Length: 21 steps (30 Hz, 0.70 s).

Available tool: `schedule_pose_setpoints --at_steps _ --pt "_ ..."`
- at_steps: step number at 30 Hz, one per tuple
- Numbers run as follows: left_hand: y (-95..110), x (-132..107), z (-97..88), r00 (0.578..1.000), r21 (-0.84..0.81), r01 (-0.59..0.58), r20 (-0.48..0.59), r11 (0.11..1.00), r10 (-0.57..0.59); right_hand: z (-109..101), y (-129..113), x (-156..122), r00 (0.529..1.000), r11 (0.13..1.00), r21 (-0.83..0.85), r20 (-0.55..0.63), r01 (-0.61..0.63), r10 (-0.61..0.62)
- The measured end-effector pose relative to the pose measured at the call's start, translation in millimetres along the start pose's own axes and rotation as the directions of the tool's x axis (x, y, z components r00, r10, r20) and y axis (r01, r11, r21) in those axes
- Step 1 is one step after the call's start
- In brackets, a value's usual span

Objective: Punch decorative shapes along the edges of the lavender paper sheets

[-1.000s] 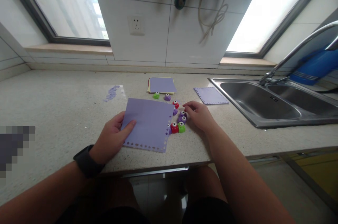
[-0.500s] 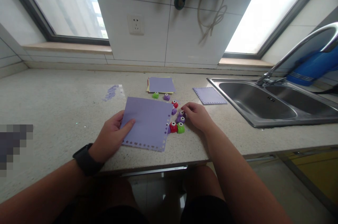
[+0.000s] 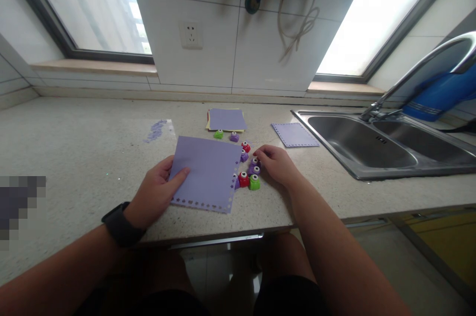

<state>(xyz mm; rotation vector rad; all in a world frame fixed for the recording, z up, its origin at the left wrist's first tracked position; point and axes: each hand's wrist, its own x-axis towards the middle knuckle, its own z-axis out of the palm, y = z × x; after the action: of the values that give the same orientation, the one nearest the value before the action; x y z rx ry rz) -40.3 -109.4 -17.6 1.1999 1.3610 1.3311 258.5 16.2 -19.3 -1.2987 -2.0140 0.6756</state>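
My left hand (image 3: 159,187) grips a purple sheet of paper (image 3: 204,172) by its left edge, thumb on top. Small punched shapes, some of them stars, run along the sheet's bottom and right edges. Just right of the sheet, my right hand (image 3: 277,163) has its fingers closed at a purple craft punch (image 3: 254,161); part of that grip is hidden. Close by stand another purple punch (image 3: 254,170), a green punch (image 3: 254,183) and red punches (image 3: 243,180) (image 3: 245,147). Purple punches (image 3: 244,156) (image 3: 236,182) are partly covered by the sheet.
Behind the sheet lie a green punch (image 3: 218,134), a purple punch (image 3: 234,136) and a stack of coloured paper (image 3: 226,119). A purple sheet with punched edges (image 3: 295,135) rests left of the steel sink (image 3: 360,174). Purple scraps (image 3: 156,130) lie at left.
Hardly anything differs. The purple punches by my right hand have shifted very slightly, and my right fingers stay at the same spot. My left hand still holds the sheet.
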Motion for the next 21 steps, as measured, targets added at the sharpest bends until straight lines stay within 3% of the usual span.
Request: schedule_pose_setpoints --at_steps 21 --pt "-4.7 0.2 -1.9 1.0 0.031 -0.023 -0.005 0.999 0.023 -0.4 -2.6 -2.0 1.0 1.0 -0.01 -0.012 0.001 -0.001"
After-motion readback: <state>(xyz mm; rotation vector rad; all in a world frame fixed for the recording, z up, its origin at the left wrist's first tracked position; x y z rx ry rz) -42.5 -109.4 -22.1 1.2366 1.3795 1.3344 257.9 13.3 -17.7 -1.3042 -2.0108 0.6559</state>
